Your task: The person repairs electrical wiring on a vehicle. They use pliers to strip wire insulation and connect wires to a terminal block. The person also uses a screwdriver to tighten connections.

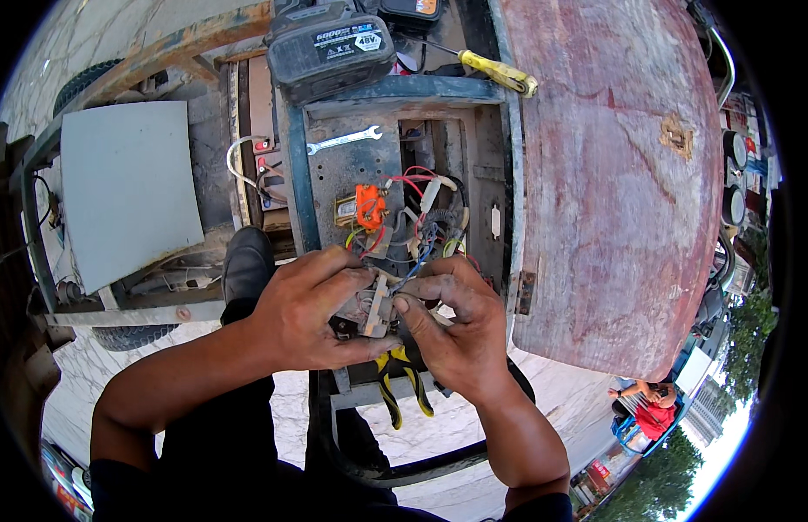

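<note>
Both hands' fingers grip one connector block point(373, 306): left hand point(312, 309), right hand point(456, 326); one spanner point(343, 139) above

A rusted blue metal vehicle frame point(299, 187) carries the loose gear: a combination wrench point(344, 140) lies flat on its perforated plate, just below a black battery pack point(330, 48) resting across the upper crossbar. A yellow-handled screwdriver point(495, 71) lies near the battery, its handle end touching the edge of a worn reddish panel point(613, 174), while yellow-handled pliers point(402, 389) rest at the frame's lower edge.
</note>
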### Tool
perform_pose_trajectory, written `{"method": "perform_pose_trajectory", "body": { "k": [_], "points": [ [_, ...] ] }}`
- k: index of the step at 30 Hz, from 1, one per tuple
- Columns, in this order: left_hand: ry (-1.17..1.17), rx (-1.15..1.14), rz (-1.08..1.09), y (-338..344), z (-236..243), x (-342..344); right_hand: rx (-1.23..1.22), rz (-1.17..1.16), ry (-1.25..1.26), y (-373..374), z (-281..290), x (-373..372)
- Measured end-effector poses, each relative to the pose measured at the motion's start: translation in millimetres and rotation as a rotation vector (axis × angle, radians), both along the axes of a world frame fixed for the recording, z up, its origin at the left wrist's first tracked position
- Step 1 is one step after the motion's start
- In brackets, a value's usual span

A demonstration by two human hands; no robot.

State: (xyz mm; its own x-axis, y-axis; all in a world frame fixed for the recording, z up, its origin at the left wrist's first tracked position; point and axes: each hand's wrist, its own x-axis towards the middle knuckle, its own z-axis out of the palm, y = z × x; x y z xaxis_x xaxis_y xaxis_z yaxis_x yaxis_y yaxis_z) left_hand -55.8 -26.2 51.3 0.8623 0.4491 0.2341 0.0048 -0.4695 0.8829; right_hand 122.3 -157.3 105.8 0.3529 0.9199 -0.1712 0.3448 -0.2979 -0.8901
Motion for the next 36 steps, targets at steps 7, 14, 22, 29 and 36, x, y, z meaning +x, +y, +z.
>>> {"method": "perform_pose_trajectory", "body": {
  "k": [7, 14, 22, 29, 36],
  "points": [
    [0.006, -0.01, -0.011, -1, -2, 1, -0.173, -0.158, 0.346, -5, -5, -7],
    [0.009, 0.003, -0.007, 0, -2, 0, -0.137, -0.191, 0.436, -3, -2, -6],
    [0.023, 0.002, -0.005, 0, -1, -1, -0.016, -0.016, 0.032, -2, -2, -2],
    [0.045, 0.001, -0.017, -3, -3, -1, -0.168, -0.116, 0.235, -5, -5, -7],
    [0.023, 0.008, 0.001, -2, -1, 0, -0.13, -0.181, 0.378, -2, -3, -8]
  ]
}}
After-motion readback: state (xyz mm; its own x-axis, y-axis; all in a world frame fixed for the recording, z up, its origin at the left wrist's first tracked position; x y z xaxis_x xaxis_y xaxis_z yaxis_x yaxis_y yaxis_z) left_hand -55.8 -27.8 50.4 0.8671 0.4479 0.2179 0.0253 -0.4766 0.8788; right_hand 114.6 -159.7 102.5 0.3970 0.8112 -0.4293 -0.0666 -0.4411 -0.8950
